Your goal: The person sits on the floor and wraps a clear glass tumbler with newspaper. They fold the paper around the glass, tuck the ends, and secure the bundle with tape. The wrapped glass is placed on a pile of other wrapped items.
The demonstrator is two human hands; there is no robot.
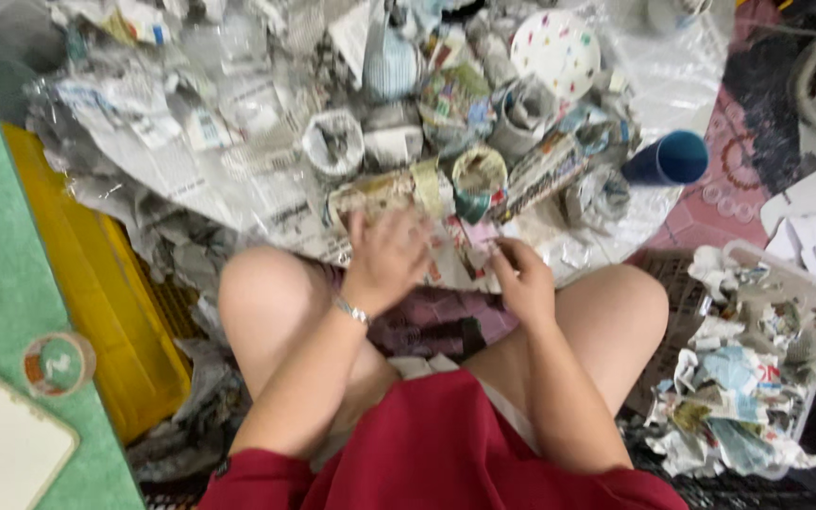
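Note:
I sit cross-legged with both hands in front of my knees. My left hand (384, 260), with a thin bracelet at the wrist, rests fingers spread on a newspaper-wrapped bundle (380, 194). My right hand (521, 274) pinches the edge of a printed paper sheet (469, 247) lying between the hands. The picture is blurred, so finer detail of the grip is unclear. Just beyond the hands stand several cups wrapped in newspaper, among them a green-rimmed cup (477, 179).
A white dotted plate (555, 52) and a blue tube-like cup (670, 159) lie further off on clear plastic sheet and newspaper. A yellow crate (96, 283) sits left, a tape roll (57, 364) on a green surface, a white basket (795, 283) of crumpled paper right.

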